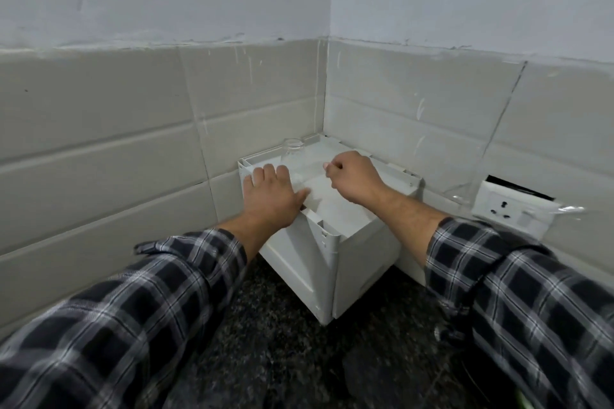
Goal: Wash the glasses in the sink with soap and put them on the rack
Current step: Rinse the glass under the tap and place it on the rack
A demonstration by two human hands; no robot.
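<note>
Standing in the tiled corner, the rack (335, 242) carried a glass (293, 151) just beyond the flat, open left hand (270, 197) and the loosely curled, empty right hand (354, 176).

Soft, even, cool light fills the corner, moderately bright; shadows are weak, darkest under the white box (352, 262); the dark counter (282, 359) reads murky; wide-angle bending curves the tile lines at the edges; near sleeves (109, 325) look slightly blurred.

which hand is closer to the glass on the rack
The right hand: its curled fingers sit just right of the clear glass, while the left hand lies flat on the white rack's near-left edge.
</note>
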